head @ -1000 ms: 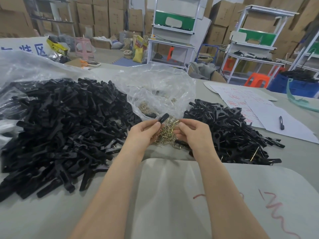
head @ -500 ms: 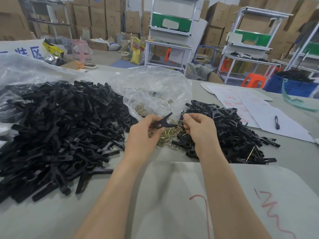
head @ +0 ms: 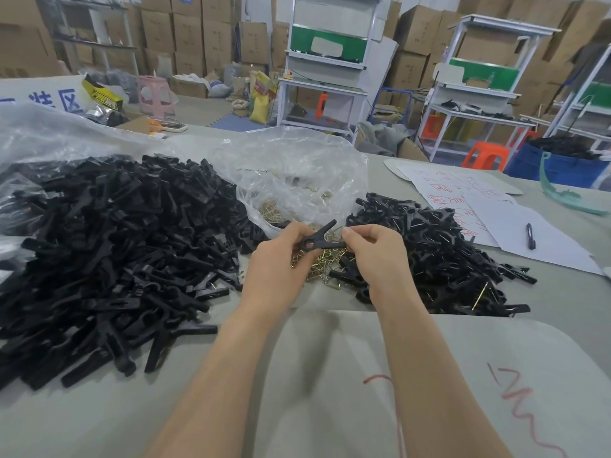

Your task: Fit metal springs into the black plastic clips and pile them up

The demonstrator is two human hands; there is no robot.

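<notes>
Table (head: 82, 418): a grey work surface across the lower view, carrying everything below.
Left pile (head: 109, 246): a very large heap of black plastic clips on the left; whether any have springs is too small to tell.
Plastic bag (head: 297, 173): clear and crumpled, lying between the two piles, with brass-coloured springs inside.
Right pile (head: 439, 256): a smaller heap of black clips just right of the hands. A few show brass wire, so these are probably the finished ones.
Left hand (head: 281, 269): fingers curled round the pivot end of one clip, above the table.
Right hand (head: 377, 256): thumb and forefinger pinching a thin wire, seemingly a spring.
Loose springs (head: 325, 264): a small tangled heap directly beneath the hands.
Held clip (head: 319, 239): between both hands, its arms spread in a V.
Held spring (head: 335, 232): at the clip's spread arms, apparently not yet seated.
Risk: the spring could flick from the pinch into the tangle below, or seat crooked if the arms close early.
</notes>
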